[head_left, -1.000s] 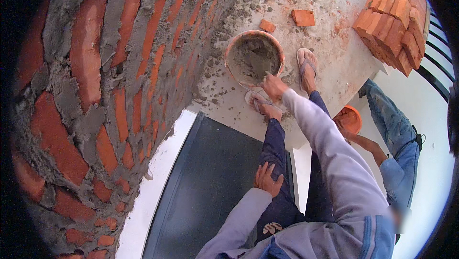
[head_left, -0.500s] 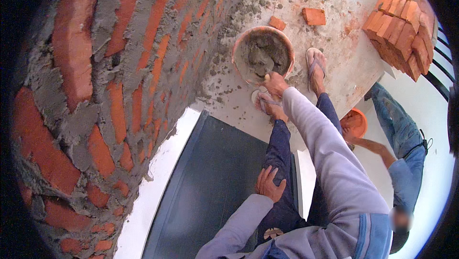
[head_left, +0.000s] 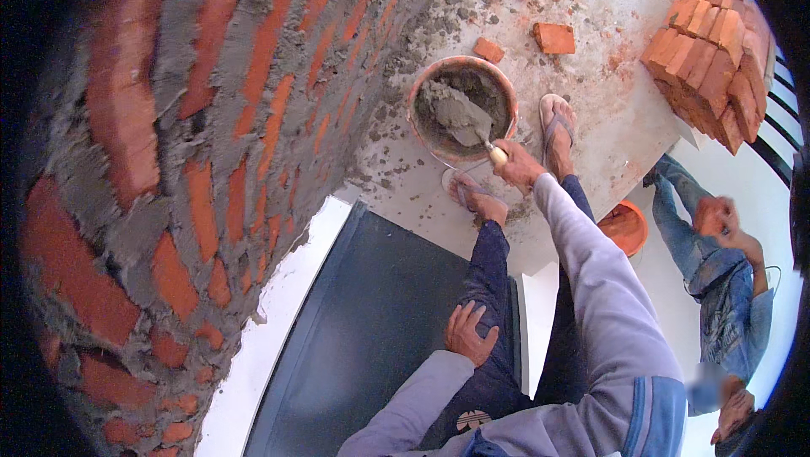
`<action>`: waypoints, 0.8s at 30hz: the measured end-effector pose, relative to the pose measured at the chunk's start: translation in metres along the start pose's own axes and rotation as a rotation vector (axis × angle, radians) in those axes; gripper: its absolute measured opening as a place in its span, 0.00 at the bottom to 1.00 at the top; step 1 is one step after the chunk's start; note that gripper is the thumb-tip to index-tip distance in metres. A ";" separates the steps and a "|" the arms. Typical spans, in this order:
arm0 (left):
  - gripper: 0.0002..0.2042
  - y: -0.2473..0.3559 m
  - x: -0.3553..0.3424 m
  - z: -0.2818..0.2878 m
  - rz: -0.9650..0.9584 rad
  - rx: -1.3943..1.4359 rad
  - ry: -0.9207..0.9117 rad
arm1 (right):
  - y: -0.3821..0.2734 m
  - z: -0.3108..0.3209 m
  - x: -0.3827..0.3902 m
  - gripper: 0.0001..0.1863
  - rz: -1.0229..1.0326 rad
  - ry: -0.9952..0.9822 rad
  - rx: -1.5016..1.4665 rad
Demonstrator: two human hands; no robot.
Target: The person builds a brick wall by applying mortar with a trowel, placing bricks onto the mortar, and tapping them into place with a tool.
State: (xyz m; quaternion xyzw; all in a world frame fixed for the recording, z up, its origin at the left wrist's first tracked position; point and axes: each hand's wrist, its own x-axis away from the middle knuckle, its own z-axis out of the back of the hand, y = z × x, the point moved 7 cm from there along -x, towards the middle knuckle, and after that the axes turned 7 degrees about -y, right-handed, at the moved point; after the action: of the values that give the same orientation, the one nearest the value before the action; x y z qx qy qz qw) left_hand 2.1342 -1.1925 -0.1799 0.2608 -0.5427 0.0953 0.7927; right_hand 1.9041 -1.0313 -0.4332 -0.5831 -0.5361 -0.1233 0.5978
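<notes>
My right hand (head_left: 516, 167) is closed around the pale handle of the trowel (head_left: 469, 123), just above the middle of the frame, and its blade lies loaded with grey mortar (head_left: 447, 104) inside the round orange pan (head_left: 503, 86) in the upper centre. My left hand (head_left: 471, 332) lies flat on my thigh in the lower centre, fingers spread, gripping nothing. To lift this load well, I judge the blade should stay level and come up slowly, clear of the pan rim, so the wet heap does not slide off before it reaches the brick wall (head_left: 194, 153) filling the left side. Against half a second ago, the trowel now shows plainly with a full heap on it, where my hand was then low at the pan's near rim. Another person (head_left: 726, 288) stands below at lower right.
</notes>
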 end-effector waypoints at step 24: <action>0.26 -0.055 0.044 0.171 -0.122 0.338 0.373 | -0.669 -0.043 0.649 0.19 0.292 -0.289 0.752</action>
State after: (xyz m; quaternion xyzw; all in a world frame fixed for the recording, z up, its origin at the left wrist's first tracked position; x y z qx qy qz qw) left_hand 2.0367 -1.3333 -0.1100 0.3999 -0.3467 0.1830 0.8285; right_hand 1.6656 -0.9506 0.4652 -0.4057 -0.5336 0.2498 0.6988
